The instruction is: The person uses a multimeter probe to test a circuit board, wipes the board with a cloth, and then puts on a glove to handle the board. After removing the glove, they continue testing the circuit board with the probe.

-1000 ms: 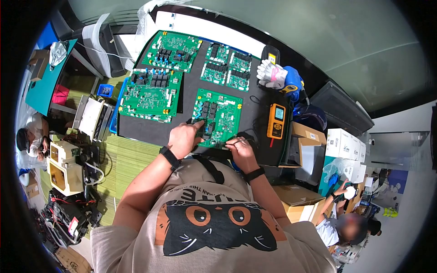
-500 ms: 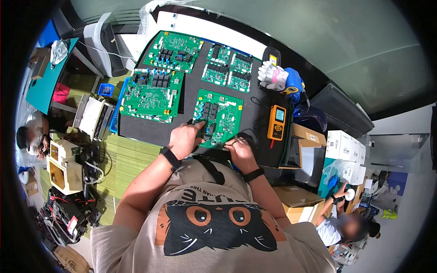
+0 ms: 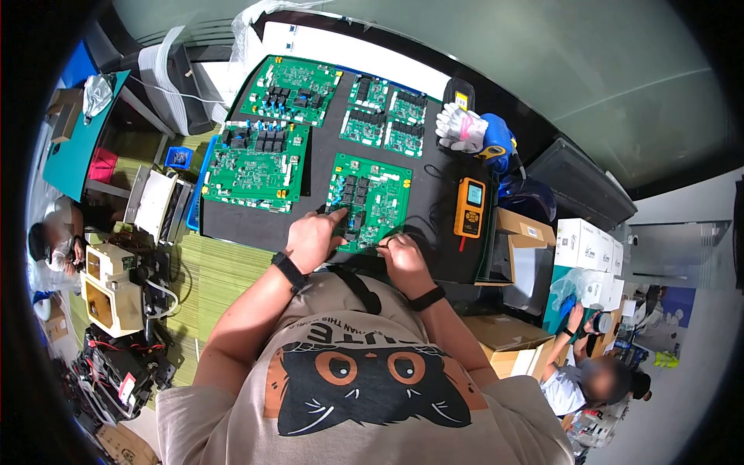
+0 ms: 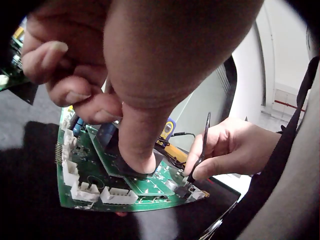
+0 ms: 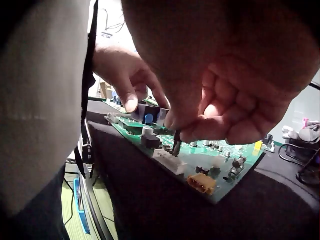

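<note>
A green circuit board [image 3: 385, 203] with black relays and white connectors lies in front of me on the dark mat. My left hand [image 3: 311, 236] is at its left edge, thumb and index finger set at either end of a dark, see-through plate [image 5: 142, 112] that stands on the board; the other fingers are curled. Over the board's near right corner, my right hand [image 3: 404, 262] pinches slim black tweezers [image 4: 203, 148] between thumb and fingers. Their tip points down among small parts beside a white connector [image 5: 169, 161].
Larger green boards [image 3: 256, 164] lie at left, several smaller ones [image 3: 366, 124] at the back. On the right are an orange handheld meter [image 3: 470, 206], white gloves [image 3: 461, 128] and a blue tool [image 3: 498, 138]. Cardboard boxes [image 3: 508, 341] stand beside the table.
My right hand has shifted slightly left along the board's near edge, still pinching the tweezers. The left hand keeps its place on the board.
</note>
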Motion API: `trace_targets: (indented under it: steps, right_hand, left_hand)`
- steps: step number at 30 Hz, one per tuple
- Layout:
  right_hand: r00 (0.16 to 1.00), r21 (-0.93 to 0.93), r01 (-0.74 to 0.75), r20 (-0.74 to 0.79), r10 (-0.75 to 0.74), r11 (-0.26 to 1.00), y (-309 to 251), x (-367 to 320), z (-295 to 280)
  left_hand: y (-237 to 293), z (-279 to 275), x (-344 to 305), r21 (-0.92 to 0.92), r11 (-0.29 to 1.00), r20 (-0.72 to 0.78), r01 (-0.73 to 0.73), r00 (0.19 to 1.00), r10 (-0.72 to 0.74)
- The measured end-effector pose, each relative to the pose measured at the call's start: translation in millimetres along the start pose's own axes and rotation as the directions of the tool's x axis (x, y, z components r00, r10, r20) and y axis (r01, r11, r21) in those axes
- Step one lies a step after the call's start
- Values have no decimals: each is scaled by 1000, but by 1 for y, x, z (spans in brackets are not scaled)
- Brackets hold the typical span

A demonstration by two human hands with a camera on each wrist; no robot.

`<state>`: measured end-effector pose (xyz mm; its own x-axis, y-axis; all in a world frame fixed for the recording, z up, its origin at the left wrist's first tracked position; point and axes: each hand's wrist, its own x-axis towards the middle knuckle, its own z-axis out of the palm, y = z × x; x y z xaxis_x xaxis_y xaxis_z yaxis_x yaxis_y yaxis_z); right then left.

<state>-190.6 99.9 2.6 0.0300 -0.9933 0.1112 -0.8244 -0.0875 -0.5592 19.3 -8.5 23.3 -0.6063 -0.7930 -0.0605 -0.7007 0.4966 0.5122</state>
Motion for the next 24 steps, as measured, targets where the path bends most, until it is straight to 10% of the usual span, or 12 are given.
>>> trace_targets:
  steps: [24]
  right_hand:
    - [1000,-115,-10,28,14,993,-6,0,1]
  left_hand:
    - [2,-1,-1,3,1000,2,-4,1000,4]
